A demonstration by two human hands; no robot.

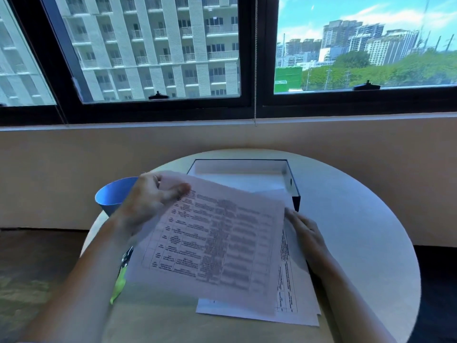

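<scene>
My left hand [150, 199] pinches the top left corner of a printed sheet [217, 246] with a table on it, holding it lifted and tilted above the round table. Under it lies a stack of more printed papers [291, 293]. My right hand [306, 233] rests with straight fingers on the right side of that stack, its fingertips at the lifted sheet's right edge. An open dark box [294, 191] with a white inside stands behind the papers, and one sheet lies in it.
The round white table [358, 231] stands against a beige wall below a window. A blue bin [111, 196] sits off the table's left edge. A green-handled object [118, 280] lies by my left forearm, mostly hidden.
</scene>
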